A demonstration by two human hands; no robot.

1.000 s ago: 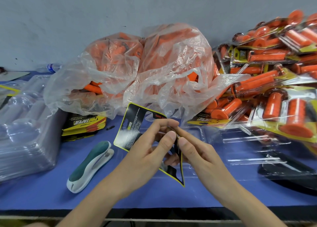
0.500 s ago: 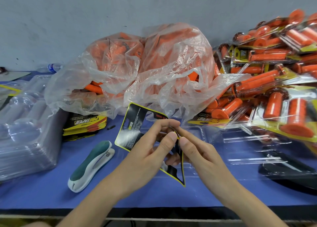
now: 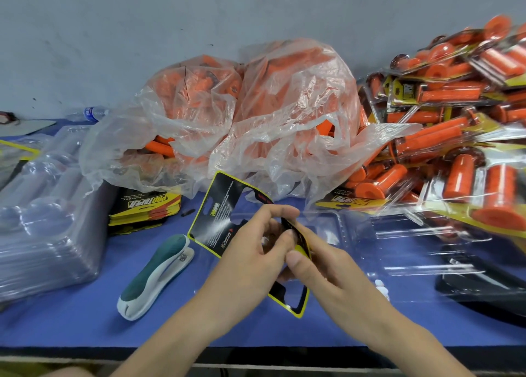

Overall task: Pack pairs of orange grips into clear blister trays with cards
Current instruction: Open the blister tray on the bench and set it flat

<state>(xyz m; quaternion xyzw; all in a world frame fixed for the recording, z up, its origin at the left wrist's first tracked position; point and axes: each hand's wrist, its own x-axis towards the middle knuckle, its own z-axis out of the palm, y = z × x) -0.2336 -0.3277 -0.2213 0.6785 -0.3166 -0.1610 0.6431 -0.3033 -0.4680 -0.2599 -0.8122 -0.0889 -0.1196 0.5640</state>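
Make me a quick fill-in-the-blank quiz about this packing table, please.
1. The left hand and the right hand pinch a black card edged in ____.
2. The stapler lies to the ____ of both hands.
3. The grips inside the plastic bag are ____.
Missing words: yellow; left; orange.

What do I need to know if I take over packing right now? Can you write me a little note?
Hands: left hand and right hand both pinch one card near its middle, over the table.
Things: loose grips are in the bag at the back. Empty trays are stacked on the left, with spare cards beside them and the stapler in front. An open tray lies right of the hands.
Done: a pile of finished packs on the right.
Left: this card is not in a tray yet, the open tray looks empty, and the bag looks full.
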